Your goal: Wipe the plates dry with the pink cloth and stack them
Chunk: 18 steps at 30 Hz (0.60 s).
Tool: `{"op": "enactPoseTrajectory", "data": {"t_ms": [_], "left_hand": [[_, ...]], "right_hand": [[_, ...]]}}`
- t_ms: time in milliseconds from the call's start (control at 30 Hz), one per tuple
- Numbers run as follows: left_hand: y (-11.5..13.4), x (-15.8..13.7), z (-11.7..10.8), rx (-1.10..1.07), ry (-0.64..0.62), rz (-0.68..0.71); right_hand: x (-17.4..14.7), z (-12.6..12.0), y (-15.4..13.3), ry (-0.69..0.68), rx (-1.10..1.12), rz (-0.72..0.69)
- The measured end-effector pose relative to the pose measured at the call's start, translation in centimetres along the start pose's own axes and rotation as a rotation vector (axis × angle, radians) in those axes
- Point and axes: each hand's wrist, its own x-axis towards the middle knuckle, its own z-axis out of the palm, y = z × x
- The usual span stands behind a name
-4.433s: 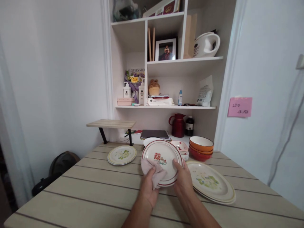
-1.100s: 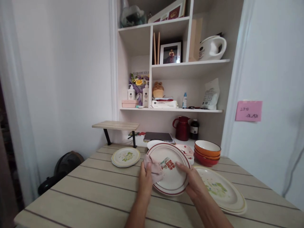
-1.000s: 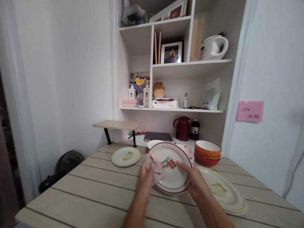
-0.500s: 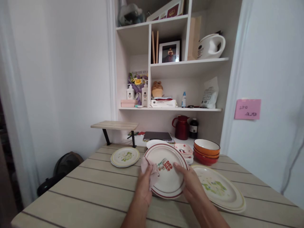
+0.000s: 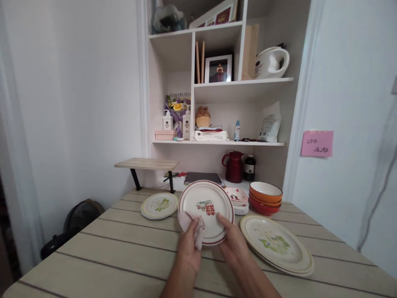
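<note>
Pale pink cloth drops to the lower left of the red-rimmed plate

From where I stand, the red-rimmed plate is up off the surface, tilted so its printed face looks back at the person; the left hand pinches the pale pink cloth over the rim, thumb in front; the right hand grips the lower right edge, thumb on the face and fingers behind.

Half a second ago the red-rimmed plate overlapped the larger floral plate; now it sits farther left, with a gap between them, and the red characters stand straighter; the cloth has slid lower along the rim, so I judge that a fresh stretch of edge is getting its touch, while the right hand's hold keeps the plate steady.

Around it, two small floral plates lie stacked to the left; pink dishes on white ones stand just behind to the right, near the orange and red bowls; the larger floral plate rests nearest the right hand.
</note>
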Motion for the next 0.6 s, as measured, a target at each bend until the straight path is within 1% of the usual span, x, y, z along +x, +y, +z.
{"op": "enactPoseTrajectory", "data": {"t_ms": [67,100,167,233,333,467,533,600], "left_hand": [[1.1,0.2,-0.2,0.022,0.011,0.09],[1.6,0.2,-0.3,0.04,0.001,0.113],[2.4,0.1,-0.4,0.092,-0.046,0.155],[2.9,-0.1,-0.5,0.179,-0.095,0.179],[3.3,-0.5,-0.7,0.301,-0.171,0.172],[3.4,-0.8,-0.7,0.301,-0.25,0.157],[3.5,-0.8,-0.6,0.288,-0.28,0.147],[3.4,-0.7,-0.6,0.275,-0.285,0.143]], "right_hand": [[-0.1,-0.1,-1.2,-0.081,-0.053,0.082],[-0.1,-0.2,-1.9,-0.113,-0.081,0.094],[-0.1,-0.6,-3.4,-0.156,-0.144,0.067],[-0.1,-1.0,-4.8,-0.174,-0.224,0.005],[-0.1,-1.5,-6.3,-0.204,-0.296,-0.029],[-0.4,-1.9,-6.6,-0.292,-0.342,0.036],[-0.6,-1.9,-6.3,-0.297,-0.378,0.063],[-0.6,-1.8,-5.8,-0.268,-0.387,0.046]]}}
